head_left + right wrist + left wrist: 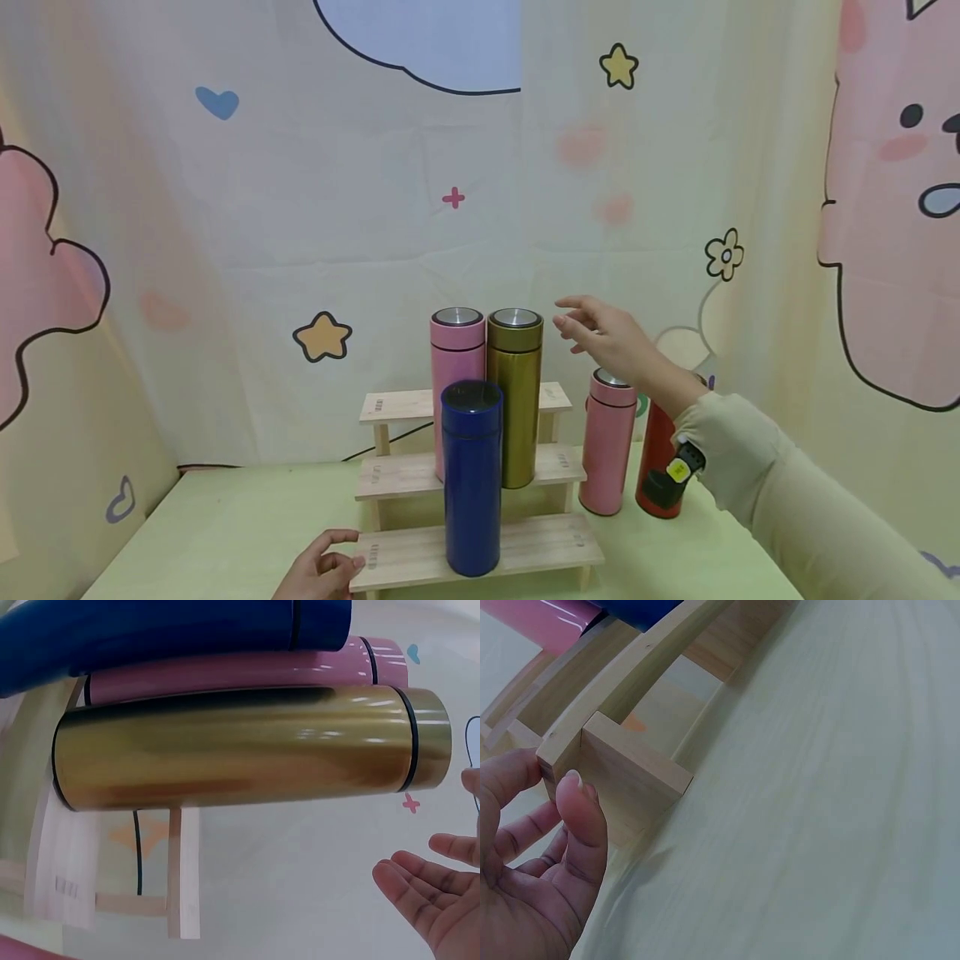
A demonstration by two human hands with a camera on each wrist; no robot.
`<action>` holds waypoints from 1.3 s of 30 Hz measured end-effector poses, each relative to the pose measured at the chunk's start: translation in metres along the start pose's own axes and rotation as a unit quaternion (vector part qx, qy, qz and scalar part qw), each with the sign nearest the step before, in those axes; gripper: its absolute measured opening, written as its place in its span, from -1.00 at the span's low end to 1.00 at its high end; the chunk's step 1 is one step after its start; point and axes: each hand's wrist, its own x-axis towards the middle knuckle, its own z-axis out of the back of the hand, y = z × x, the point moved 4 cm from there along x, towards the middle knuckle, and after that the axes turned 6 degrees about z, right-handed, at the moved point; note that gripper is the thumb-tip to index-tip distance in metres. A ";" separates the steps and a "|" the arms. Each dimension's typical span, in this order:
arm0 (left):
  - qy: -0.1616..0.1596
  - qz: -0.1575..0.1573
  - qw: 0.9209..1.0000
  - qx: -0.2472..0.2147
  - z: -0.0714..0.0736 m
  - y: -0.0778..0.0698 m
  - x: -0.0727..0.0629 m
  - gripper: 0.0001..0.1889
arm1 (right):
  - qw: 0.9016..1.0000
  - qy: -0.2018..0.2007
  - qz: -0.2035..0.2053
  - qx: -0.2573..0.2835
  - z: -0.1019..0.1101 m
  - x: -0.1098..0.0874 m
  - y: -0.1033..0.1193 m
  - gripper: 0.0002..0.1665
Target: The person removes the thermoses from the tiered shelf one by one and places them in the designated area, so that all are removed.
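Observation:
A three-step wooden stand (405,546) bears a blue thermos flask (472,492) on its lowest step. Behind it, a gold thermos flask (517,400) and a pink thermos flask (457,333) stand side by side on the middle step, the pink one's lower part partly hidden by the blue. With thumb and fingers my left hand (547,847) pinches the left end of the lowest step (570,735). My right hand (600,329) is in the air just right of the gold flask's lid, fingers spread and apart from it; in the right wrist view it holds nothing.
On the table (225,517), right of the stand, stand a second pink flask (607,458) and a red flask (660,442), partly covered by my right forearm. A patterned cloth (375,208) hangs behind the table.

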 end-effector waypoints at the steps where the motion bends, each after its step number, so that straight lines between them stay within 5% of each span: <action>1: 0.000 -0.001 1.000 0.000 0.000 0.000 0.000 -0.26 | 1.000 0.002 0.001 0.006 -0.002 0.000 0.001 -0.39; 19: -0.006 0.004 1.000 0.005 0.002 0.002 0.003 -0.25 | 0.999 0.009 0.016 0.047 -0.029 0.003 0.011 -0.35; 39: 0.009 -0.002 1.000 -0.001 0.001 0.002 0.002 -0.23 | 0.999 -0.001 -0.002 0.054 -0.051 0.005 0.012 0.00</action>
